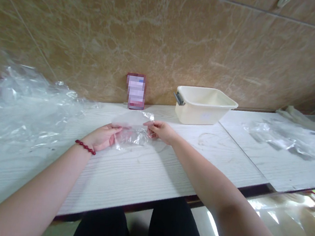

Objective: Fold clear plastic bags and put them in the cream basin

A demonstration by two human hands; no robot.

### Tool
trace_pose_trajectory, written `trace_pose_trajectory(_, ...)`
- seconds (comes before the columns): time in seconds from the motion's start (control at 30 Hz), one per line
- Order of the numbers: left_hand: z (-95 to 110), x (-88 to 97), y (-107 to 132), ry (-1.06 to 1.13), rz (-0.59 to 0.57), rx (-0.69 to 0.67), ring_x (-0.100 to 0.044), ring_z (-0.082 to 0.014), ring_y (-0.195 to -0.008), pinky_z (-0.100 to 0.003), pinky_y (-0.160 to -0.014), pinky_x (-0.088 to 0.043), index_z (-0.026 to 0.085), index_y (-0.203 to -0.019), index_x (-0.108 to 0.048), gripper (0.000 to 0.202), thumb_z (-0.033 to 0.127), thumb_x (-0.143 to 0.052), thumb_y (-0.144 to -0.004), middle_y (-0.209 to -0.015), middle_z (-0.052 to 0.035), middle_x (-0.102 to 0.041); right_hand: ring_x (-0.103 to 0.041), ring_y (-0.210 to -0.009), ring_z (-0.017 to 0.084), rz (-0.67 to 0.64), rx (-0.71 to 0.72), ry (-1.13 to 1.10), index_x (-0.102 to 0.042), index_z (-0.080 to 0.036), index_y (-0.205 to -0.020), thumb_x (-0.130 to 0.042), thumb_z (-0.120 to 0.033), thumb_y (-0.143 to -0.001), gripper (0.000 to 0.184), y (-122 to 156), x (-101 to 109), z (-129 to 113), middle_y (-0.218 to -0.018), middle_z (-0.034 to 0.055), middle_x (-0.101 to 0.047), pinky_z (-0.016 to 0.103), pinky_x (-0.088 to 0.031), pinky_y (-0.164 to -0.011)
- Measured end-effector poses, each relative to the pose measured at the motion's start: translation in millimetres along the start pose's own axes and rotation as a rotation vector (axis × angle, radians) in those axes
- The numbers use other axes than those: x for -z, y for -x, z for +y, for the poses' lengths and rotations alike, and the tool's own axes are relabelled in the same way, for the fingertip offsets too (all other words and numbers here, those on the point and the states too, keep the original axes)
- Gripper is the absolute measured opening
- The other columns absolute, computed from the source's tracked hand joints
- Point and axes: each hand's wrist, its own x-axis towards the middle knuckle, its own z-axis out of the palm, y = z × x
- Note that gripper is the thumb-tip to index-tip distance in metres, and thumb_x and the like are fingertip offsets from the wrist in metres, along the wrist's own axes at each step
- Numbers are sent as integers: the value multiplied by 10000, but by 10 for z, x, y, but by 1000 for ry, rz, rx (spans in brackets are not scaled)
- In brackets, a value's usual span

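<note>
A clear plastic bag [131,134] is stretched between my two hands, just above the white wood-grain table [137,177]. My left hand [104,136], with a red bead bracelet [85,147] at the wrist, pinches the bag's left edge between thumb and fingers. On the opposite edge, my right hand [160,131] has its thumb and fingers closed on the plastic. The bag looks thin and flat, and I cannot make out anything inside it.
Clear plastic bags [35,108] lie heaped on the left. Against the marbled wall [168,37] leans a phone [136,91]. To its right stands a cream plastic bin [201,114] with a grey handle. Farther right lies a flatter pile of clear bags [289,138].
</note>
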Motion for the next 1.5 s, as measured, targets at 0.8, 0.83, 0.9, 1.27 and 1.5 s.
trace_pose_trajectory(0.8, -13, -71, 25, -68, 97, -113, -533, -86, -606, -200, -567, -433, 145, -832, -593, 184, 92, -570, -657, -666, -7, -585, -459, -482, 21, 119, 72, 65, -541, -163, -782, -432, -156, -742, 116, -39, 6, 24, -599, -41, -506, 148, -418, -488)
trace_pose_trajectory(0.83, -20, -75, 22, -82, 110, -126, -532, -87, -609, -204, -568, -433, 140, -833, -596, 187, 95, -578, -652, -674, -10, -587, -459, -492, 23, 120, 91, 54, -524, -179, -811, -453, -181, -737, 103, -29, -4, 12, -620, -49, -494, 152, -423, -487)
trace_pose_trajectory(0.9, -29, -76, 13, -98, 141, -156, -534, -96, -633, -218, -578, -437, 125, -840, -601, 196, 112, -593, -644, -724, -24, -598, -472, -524, 32, 128, 126, 14, -467, -211, -860, -502, -223, -714, 150, -8, -30, -14, -666, -62, -477, 165, -437, -489)
trace_pose_trajectory(1.27, -58, -65, -28, -182, 258, -322, -532, -99, -649, -217, -611, -423, 147, -925, -587, 386, 234, -685, -562, -751, -11, -598, -537, -587, 66, 66, -8, -117, -482, -138, -687, -442, -331, -788, 222, 17, -75, -58, -663, -1, -513, 229, -483, -583)
trace_pose_trajectory(1.5, -64, -115, -10, -251, 244, -327, -539, -91, -615, -197, -583, -417, 166, -976, -556, 443, 190, -686, -552, -692, 16, -587, -502, -500, 52, 136, 38, -8, -443, -152, -629, -576, -335, -684, 233, 14, -84, -45, -562, -31, -506, 199, -453, -542)
